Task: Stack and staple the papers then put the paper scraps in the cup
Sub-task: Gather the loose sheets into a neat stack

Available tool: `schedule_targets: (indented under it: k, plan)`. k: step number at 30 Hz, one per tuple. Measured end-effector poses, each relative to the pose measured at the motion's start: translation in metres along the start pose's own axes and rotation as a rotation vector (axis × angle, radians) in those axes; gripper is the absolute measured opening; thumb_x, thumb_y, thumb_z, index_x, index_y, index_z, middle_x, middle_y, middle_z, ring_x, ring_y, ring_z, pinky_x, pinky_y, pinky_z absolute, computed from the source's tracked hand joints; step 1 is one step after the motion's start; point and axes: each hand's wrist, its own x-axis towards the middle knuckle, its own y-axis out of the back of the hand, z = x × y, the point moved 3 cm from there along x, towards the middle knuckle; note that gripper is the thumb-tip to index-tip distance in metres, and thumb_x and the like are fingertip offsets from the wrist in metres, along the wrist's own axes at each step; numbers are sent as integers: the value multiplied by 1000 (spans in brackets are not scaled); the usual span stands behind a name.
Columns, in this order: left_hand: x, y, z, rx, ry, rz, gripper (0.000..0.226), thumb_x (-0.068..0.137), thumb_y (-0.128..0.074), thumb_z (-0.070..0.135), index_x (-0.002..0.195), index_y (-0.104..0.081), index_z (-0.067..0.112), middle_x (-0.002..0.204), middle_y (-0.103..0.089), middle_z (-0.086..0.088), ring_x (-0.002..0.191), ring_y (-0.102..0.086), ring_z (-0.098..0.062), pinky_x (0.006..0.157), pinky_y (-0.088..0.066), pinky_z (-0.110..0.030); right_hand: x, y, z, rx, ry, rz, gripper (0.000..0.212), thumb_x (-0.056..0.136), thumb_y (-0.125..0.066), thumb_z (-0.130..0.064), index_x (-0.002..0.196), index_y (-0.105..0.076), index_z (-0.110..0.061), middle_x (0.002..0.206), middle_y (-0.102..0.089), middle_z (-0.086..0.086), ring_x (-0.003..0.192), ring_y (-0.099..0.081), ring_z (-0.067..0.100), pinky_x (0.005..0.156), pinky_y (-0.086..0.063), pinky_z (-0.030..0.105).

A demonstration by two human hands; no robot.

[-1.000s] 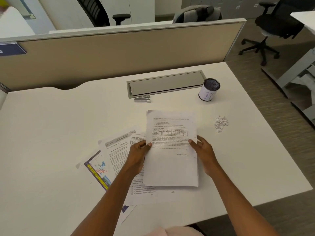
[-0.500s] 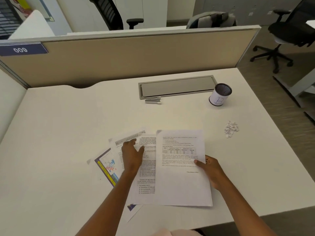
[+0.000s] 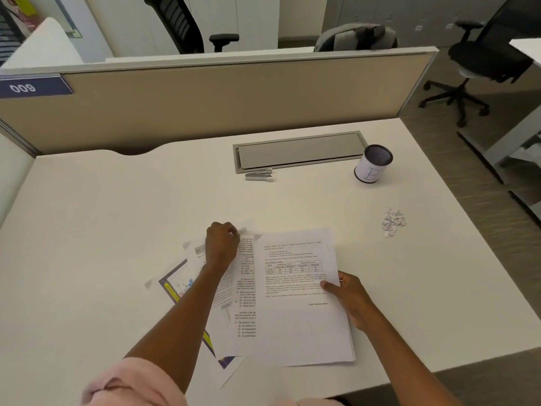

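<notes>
Papers (image 3: pixel 298 291) fanned near desk (image 3: pixel 117 230) edge; both hands grip sheets.

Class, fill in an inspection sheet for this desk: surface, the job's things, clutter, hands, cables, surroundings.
Surface: white desk, grey hatch at the back.
Job's things: papers fanned out, unstacked; stapler by the hatch; paper scraps in a small heap; cup upright.
Clutter: nothing seen.
Hands: left hand pinches a top corner of the left sheets; right hand grips the right sheet's edge.
Cables: nothing seen.
Surroundings: beige partition, office chairs behind.
</notes>
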Motion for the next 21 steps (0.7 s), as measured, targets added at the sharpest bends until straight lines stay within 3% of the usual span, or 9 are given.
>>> schedule_targets:
  k: [5,7,10,13,15,17,19,21]
  plan:
    - [-15,29,17,-153,-138,12,10,112,-45,16,106,-52,12,91,-70,-8,67,-63,-21,57,-47,-33,2,14,-3,49,17,73,22,95,-72,-6,115,-75,-13,113,-81,6,101,-79,27,89,-63,42]
    - [-22,54,25,-165,-225,60,11,112,-44,17,102,-47,16,77,-66,-6,58,-60,-23,52,-49,-39,4,29,-4,78,30,127,23,94,-72,-5,115,-75,-14,115,-80,7,105,-77,30,97,-60,48]
    - [-32,98,42,-213,-355,117,12,111,-46,10,100,-48,15,77,-64,-10,61,-66,-36,47,-58,-50,5,50,-6,106,39,197,25,94,-73,-5,117,-74,-16,118,-79,8,107,-75,31,101,-57,51]
    - [-45,143,65,-255,-467,188,18,108,-50,0,102,-54,17,86,-67,-9,67,-70,-30,49,-60,-39,7,60,-12,125,62,237,25,95,-71,-4,114,-74,-18,118,-78,9,103,-75,30,98,-58,46]
    - [-49,167,75,-363,-463,198,31,107,-53,1,98,-54,30,89,-69,0,67,-66,-16,49,-57,-27,8,60,-17,127,83,243,25,95,-71,-3,112,-74,-21,118,-77,9,104,-75,30,99,-57,47]
    - [-46,179,78,-527,-390,142,23,109,-52,3,99,-55,24,87,-72,2,66,-66,-10,48,-53,-22,9,54,-22,131,100,233,25,95,-70,-2,112,-73,-21,116,-77,6,104,-74,28,101,-56,48]
    - [-38,177,75,-596,-309,79,7,110,-52,5,106,-54,10,80,-75,3,65,-69,-9,48,-54,-25,8,42,-28,131,111,193,25,96,-69,-1,114,-74,-18,115,-78,6,102,-75,27,100,-57,47]
    - [-31,161,71,-585,-244,29,6,109,-54,6,105,-56,10,81,-76,1,68,-70,-17,51,-55,-31,6,25,-34,100,130,136,26,96,-69,-1,120,-73,-9,115,-78,10,100,-76,28,93,-62,44]
